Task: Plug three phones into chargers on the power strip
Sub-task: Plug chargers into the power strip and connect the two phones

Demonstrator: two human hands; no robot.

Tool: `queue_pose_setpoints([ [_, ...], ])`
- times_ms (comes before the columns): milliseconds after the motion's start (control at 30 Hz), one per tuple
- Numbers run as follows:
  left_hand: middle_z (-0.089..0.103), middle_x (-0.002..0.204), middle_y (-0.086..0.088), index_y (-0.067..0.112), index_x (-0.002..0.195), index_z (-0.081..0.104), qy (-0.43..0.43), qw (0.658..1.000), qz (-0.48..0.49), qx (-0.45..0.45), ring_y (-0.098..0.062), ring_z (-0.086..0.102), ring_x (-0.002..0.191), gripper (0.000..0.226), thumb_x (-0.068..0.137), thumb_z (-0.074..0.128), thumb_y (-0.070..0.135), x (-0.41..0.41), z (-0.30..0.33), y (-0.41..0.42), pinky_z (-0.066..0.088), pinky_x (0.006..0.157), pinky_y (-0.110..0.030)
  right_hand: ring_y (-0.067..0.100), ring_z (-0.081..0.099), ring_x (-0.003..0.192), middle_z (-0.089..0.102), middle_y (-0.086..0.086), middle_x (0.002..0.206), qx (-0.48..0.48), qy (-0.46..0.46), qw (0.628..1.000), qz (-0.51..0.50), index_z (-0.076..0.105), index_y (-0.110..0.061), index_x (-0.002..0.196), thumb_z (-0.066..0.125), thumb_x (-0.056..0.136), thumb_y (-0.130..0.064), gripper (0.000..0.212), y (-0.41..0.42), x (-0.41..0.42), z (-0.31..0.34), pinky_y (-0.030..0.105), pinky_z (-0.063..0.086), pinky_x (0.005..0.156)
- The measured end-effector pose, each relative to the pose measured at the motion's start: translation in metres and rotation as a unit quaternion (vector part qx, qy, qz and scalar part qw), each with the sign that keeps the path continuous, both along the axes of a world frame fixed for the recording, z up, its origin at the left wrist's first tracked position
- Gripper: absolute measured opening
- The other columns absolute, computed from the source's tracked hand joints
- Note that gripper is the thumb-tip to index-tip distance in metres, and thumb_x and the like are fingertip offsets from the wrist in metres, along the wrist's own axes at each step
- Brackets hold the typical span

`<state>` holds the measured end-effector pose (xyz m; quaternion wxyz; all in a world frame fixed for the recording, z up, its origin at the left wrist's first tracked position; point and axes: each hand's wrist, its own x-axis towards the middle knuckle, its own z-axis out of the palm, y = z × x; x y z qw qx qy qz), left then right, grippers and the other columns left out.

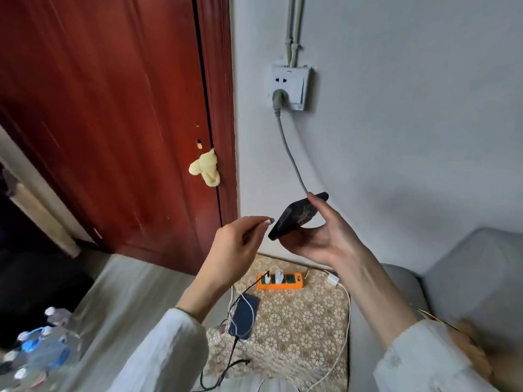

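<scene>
Right hand [319,236] is gripping a black phone [297,215] mid-air; left hand [235,244] fingers are pinching a cable plug [270,221] just beside its port. Orange power strip [280,281] is lying below on the bench.

Strip [279,282] on mat [305,321], phone [244,315] left-front of it; held phone [297,216] above, plug [270,221] just left; socket [290,86] on wall behind.

A dark red wooden door [107,114] is standing beside a pale grey wall [410,108] carrying a white socket [291,87], while a grey sofa [467,278] is sitting at right.
</scene>
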<state>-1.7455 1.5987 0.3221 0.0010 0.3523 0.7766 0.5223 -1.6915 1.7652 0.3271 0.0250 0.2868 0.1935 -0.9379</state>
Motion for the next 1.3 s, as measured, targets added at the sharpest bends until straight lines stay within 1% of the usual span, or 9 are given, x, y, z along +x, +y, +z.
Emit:
queue_pose_setpoints([
  [100,0.054,0.047,0.02,0.01,0.094,0.07,0.015,1.0,-0.008,-0.023,0.005,0.047,0.048,0.017,0.089,0.055,0.017,0.0,0.006,-0.001,0.033,0.049,-0.004,0.033,0.063,0.092,0.066,0.022,0.086,0.01,0.013,1.0,-0.003,0.053,0.004,0.102,0.081,0.054,-0.025,0.062,-0.007,0.005,0.007,0.039,0.047,0.092],
  [300,0.054,0.049,0.028,0.01,0.096,0.069,0.024,0.998,-0.03,-0.044,0.003,0.044,0.042,0.019,0.091,0.053,0.018,0.003,0.003,-0.002,0.03,0.044,-0.006,0.034,0.06,0.104,0.06,0.021,0.109,0.025,-0.013,0.999,-0.038,0.046,0.003,0.124,0.081,0.055,-0.024,0.082,-0.014,0.013,0.008,0.042,0.047,0.094],
  [567,0.054,0.047,0.031,0.008,0.099,0.069,0.016,0.999,-0.031,-0.03,0.008,0.047,0.045,0.019,0.09,0.054,0.017,0.007,0.005,-0.001,0.032,0.046,-0.003,0.035,0.059,0.107,0.058,0.022,0.115,0.025,-0.02,0.998,-0.059,0.045,0.006,0.124,0.076,0.067,-0.03,0.074,-0.014,0.017,0.009,0.043,0.046,0.096],
  [700,0.059,0.062,0.025,0.009,0.097,0.07,0.047,0.998,-0.023,-0.04,0.01,0.053,0.055,0.018,0.09,0.055,0.015,0.008,0.005,-0.002,0.037,0.053,-0.003,0.035,0.059,0.109,0.057,0.023,0.119,0.02,-0.019,0.998,-0.061,0.045,0.006,0.123,0.075,0.07,-0.029,0.071,-0.015,0.017,0.01,0.043,0.046,0.097],
  [767,0.069,0.076,0.009,0.011,0.097,0.07,0.066,0.997,-0.014,-0.049,-0.001,0.059,0.064,0.018,0.09,0.055,0.016,0.008,0.004,-0.001,0.045,0.06,-0.012,0.036,0.058,0.11,0.055,0.023,0.123,0.034,-0.021,0.997,-0.065,0.044,0.006,0.124,0.075,0.07,-0.029,0.071,-0.015,0.017,0.01,0.044,0.046,0.096],
  [833,0.071,0.084,-0.003,0.012,0.097,0.069,0.089,0.994,-0.002,-0.071,-0.015,0.062,0.07,0.018,0.091,0.053,0.018,0.009,0.002,0.0,0.05,0.067,-0.031,0.036,0.058,0.11,0.055,0.023,0.125,0.051,-0.019,0.996,-0.074,0.044,0.003,0.126,0.076,0.068,-0.028,0.073,-0.014,0.018,0.009,0.045,0.048,0.093],
  [1033,0.066,0.079,-0.005,0.012,0.096,0.066,0.141,0.976,0.01,-0.168,-0.026,0.06,0.068,0.024,0.095,0.044,0.022,0.011,0.0,0.0,0.051,0.065,-0.042,0.033,0.061,0.102,0.058,0.022,0.118,0.126,-0.035,0.987,-0.098,0.05,-0.003,0.118,0.075,0.073,-0.026,0.057,-0.017,0.018,0.002,0.043,0.055,0.075],
  [1167,0.066,0.072,-0.013,0.008,0.091,0.065,0.108,0.975,0.024,-0.192,-0.034,0.059,0.059,0.025,0.094,0.045,0.021,0.009,-0.004,0.0,0.051,0.063,-0.047,0.032,0.062,0.097,0.061,0.021,0.108,0.148,-0.049,0.982,-0.104,0.053,-0.007,0.101,0.075,0.072,-0.024,0.04,-0.018,0.018,-0.005,0.044,0.055,0.081],
  [1300,0.069,0.079,-0.013,0.009,0.093,0.066,0.101,0.975,0.031,-0.197,-0.037,0.062,0.075,0.025,0.094,0.045,0.023,0.012,-0.013,0.002,0.051,0.068,-0.046,0.031,0.063,0.095,0.064,0.02,0.099,0.173,-0.062,0.977,-0.11,0.055,-0.008,0.095,0.077,0.071,-0.024,0.037,-0.019,0.019,-0.016,0.044,0.055,0.082],
])
